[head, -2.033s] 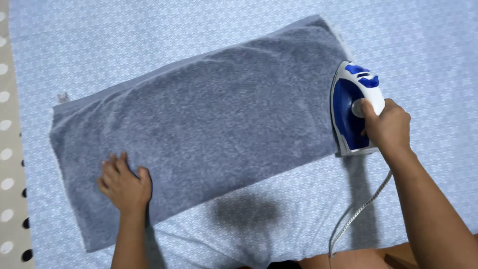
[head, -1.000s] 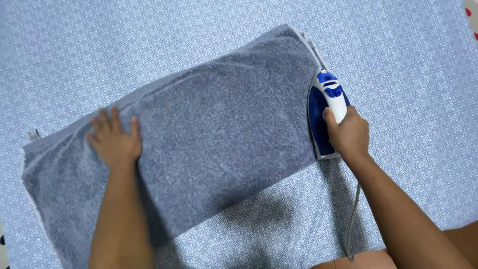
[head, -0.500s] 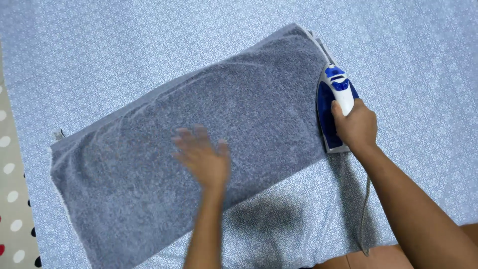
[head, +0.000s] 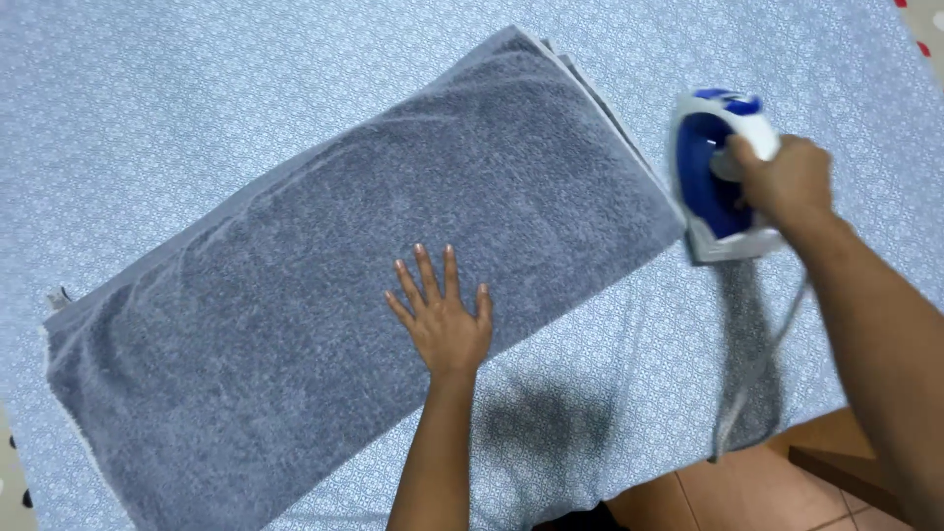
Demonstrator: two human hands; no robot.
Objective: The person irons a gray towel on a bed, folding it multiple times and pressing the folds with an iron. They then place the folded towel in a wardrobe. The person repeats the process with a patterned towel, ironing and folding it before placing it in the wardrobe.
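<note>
While the left hand [head: 442, 320] lies spread flat on the grey towel [head: 344, 265], the right hand [head: 782, 182] grips the blue-white iron [head: 713, 182].

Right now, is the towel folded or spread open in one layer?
Folded. The towel lies flat, but several stacked layer edges show along its end near the iron.

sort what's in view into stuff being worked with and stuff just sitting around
In use: grey towel under the flat left hand; blue and white iron gripped by the right hand; its cord; patterned blue cover beneath.

Lying about: brown tiled floor, dotted mat.
</note>
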